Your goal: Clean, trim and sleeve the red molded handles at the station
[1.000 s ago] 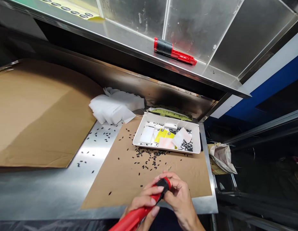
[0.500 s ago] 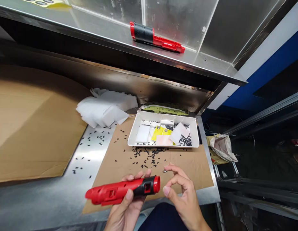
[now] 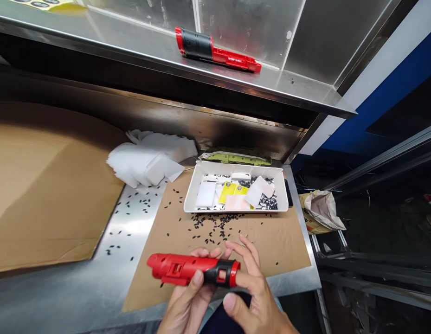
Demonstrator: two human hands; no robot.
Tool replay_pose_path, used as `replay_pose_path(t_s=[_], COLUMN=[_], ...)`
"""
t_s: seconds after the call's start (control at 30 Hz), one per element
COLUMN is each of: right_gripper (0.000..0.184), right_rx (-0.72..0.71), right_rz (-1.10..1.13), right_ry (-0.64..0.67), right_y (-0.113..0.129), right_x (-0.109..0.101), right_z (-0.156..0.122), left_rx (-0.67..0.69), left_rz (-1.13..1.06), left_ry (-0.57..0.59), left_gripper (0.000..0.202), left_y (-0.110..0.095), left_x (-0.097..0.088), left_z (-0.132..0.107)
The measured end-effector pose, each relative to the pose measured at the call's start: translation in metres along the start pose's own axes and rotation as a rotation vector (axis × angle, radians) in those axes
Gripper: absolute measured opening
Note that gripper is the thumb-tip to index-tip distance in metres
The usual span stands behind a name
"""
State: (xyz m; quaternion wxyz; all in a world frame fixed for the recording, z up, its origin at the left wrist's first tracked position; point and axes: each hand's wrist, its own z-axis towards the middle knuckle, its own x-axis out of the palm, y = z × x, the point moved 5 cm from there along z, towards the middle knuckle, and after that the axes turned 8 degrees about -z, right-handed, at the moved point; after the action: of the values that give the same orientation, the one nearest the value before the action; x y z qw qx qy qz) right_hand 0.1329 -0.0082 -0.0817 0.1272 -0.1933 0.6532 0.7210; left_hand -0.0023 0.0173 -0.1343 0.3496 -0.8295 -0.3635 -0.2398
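My left hand is closed around a red and black tubular plastic housing, held nearly level above the cardboard sheet. Its thumb presses the near side, and the fingers wrap behind. My right hand is at the housing's open right end, with the index finger reaching into the red rim. Skin shows through the small window in the black section. The other fingers are stretched and spread, the thumb apart below. A small silvery piece shows by the far fingertips; whether they touch it I cannot tell.
Small black pieces lie scattered before a white tray holding pads and yellow stickers. White sheets and a large cardboard piece are at left. A similar red and black part rests on the metal shelf.
The housing has moved right and slightly turned in my left hand. My right hand has moved left to it, its index finger now inside the open end.
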Motion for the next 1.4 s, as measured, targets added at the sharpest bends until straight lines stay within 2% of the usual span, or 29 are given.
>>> replay_pose_path(t_s=[0.13,0.27,0.37,0.53,0.63,0.73,0.87,0.93,1.0,1.07,1.13,1.17,1.27,1.33,1.4], right_gripper=[0.030,0.020,0.019,0.038,0.025,0.017,0.029,0.033,0.031,0.025,0.023,0.022,0.025,0.032,0.039], right_rx=[-0.225,-0.344,-0.385,-0.267,-0.165,-0.086,-0.035,-0.019,0.014,0.095,0.183,0.211,0.227,0.224,0.222], right_rz=[-0.305,-0.493,-0.528,-0.502,-0.382,-0.200,-0.070,-0.065,-0.097,-0.183,-0.322,-0.388,-0.486,-0.510,-0.542], right_ry=[-0.038,-0.083,-0.171,-0.315,-0.346,-0.269,-0.121,-0.100,-0.166,-0.301,-0.357,-0.331,-0.160,-0.078,-0.015], right_y=[0.002,0.006,0.008,-0.006,-0.012,-0.009,0.004,0.004,-0.007,-0.030,-0.059,-0.073,-0.109,-0.128,-0.143], right_x=[-0.008,-0.011,-0.015,-0.035,-0.044,-0.038,-0.019,-0.017,-0.027,-0.044,-0.056,-0.058,-0.042,-0.025,-0.009], right_z=[-0.001,-0.001,0.000,0.003,0.000,-0.003,-0.003,-0.001,0.001,0.002,0.004,0.006,0.013,0.018,0.022], left_rx=[-0.059,-0.043,-0.051,0.009,0.012,0.030,0.037,0.102,0.297,0.498,0.598,0.623,0.689,0.636,0.507], left_rz=[-0.012,-0.077,-0.117,-0.187,-0.126,-0.049,0.018,0.128,0.416,0.723,0.882,0.897,0.892,0.746,0.554], left_ry=[0.086,0.062,0.095,0.134,0.147,0.149,0.119,0.123,0.144,0.190,0.207,0.186,0.036,0.002,0.021], left_gripper=[0.040,0.043,0.041,0.038,0.034,0.036,0.046,0.050,0.050,0.051,0.061,0.064,0.044,0.036,0.038], left_y=[0.002,0.004,0.005,-0.012,-0.021,-0.025,-0.023,-0.028,-0.041,-0.056,-0.068,-0.074,-0.092,-0.096,-0.094], left_x=[-0.007,-0.014,-0.014,-0.006,0.006,0.015,0.017,0.018,0.025,0.040,0.051,0.055,0.055,0.049,0.041], left_z=[0.004,0.012,0.018,0.017,0.008,0.001,-0.001,0.000,0.001,0.001,0.004,0.007,0.016,0.023,0.027])
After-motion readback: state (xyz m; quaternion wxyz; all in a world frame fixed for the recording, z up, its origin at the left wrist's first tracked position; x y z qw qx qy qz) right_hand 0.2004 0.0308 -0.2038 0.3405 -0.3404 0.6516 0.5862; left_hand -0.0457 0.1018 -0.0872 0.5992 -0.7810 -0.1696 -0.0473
